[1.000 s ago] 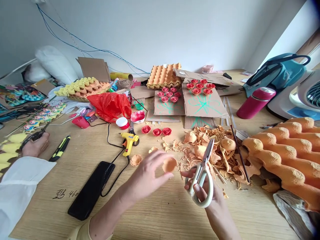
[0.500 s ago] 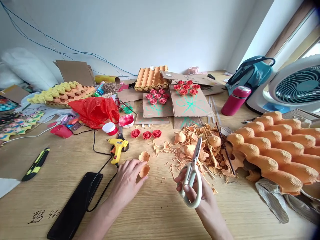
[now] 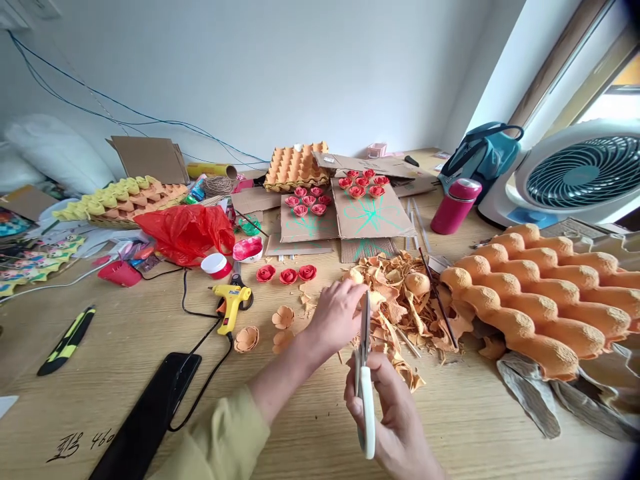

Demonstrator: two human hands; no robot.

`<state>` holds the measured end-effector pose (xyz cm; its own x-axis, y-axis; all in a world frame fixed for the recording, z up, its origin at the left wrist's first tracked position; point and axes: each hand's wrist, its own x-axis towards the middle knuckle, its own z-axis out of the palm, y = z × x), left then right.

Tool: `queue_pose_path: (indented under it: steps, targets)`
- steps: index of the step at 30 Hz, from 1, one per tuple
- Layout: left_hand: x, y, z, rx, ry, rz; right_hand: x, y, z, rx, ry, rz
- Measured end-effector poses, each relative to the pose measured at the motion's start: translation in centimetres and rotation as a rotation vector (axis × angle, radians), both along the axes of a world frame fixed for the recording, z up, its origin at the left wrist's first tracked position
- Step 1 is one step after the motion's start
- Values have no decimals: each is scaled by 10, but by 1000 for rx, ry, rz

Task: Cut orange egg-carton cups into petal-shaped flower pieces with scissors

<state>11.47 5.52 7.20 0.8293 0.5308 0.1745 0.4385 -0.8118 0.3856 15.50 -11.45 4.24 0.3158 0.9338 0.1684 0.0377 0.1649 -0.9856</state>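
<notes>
My right hand (image 3: 387,407) is wrapped round the white handles of a pair of scissors (image 3: 366,393), blades together and pointing away. My left hand (image 3: 337,313) stretches over the near left side of a pile of orange egg-tray scraps (image 3: 390,267). Its fingertips are at an orange egg-tray cup (image 3: 373,303), partly behind the blades; a firm hold on it does not show. Left of my left forearm lie cut petal-edged cups: one alone (image 3: 247,339), one farther back (image 3: 283,317) and one partly covered by the wrist (image 3: 283,341).
An orange egg tray (image 3: 530,300) lies at right. Red paper roses (image 3: 288,275) sit mid-table, more on cardboard (image 3: 373,217) behind. A yellow glue gun (image 3: 231,303), black phone-like slab (image 3: 150,413) and utility knife (image 3: 67,340) are left. A pink bottle (image 3: 455,205) and fan (image 3: 580,173) stand right.
My left hand has moved right from the petal-edged cups to the scrap pile. A cup now lies apart, further left. The scissors have turned more upright and edge-on; the view has shifted slightly.
</notes>
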Motion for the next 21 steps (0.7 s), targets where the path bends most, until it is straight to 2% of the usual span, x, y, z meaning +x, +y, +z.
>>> queue_pose_path:
  steps: [2,5,8,10,13,15,18,21]
  targets:
    - [21,2,-6,10,39,33,1,-1,0,-21,-31,-19]
    - [34,2,-17,-38,67,25,2,-2,-1,-29,-40,-8]
    - [32,-2,-22,-62,-44,-1,2,-3,0,-16,-70,28]
    - [27,-6,-22,7,-141,-35,2,-4,0,4,-106,51]
    - [16,-9,-19,134,-236,-167,3,-8,1,35,-130,50]
    - [7,-10,-16,106,-309,-194,2,-9,0,41,-123,30]
    - [-9,-11,-11,-131,-513,-12,1,-10,-1,48,-115,0]
    - [-29,-16,-12,-679,-737,158,1,-7,-1,50,-97,-13]
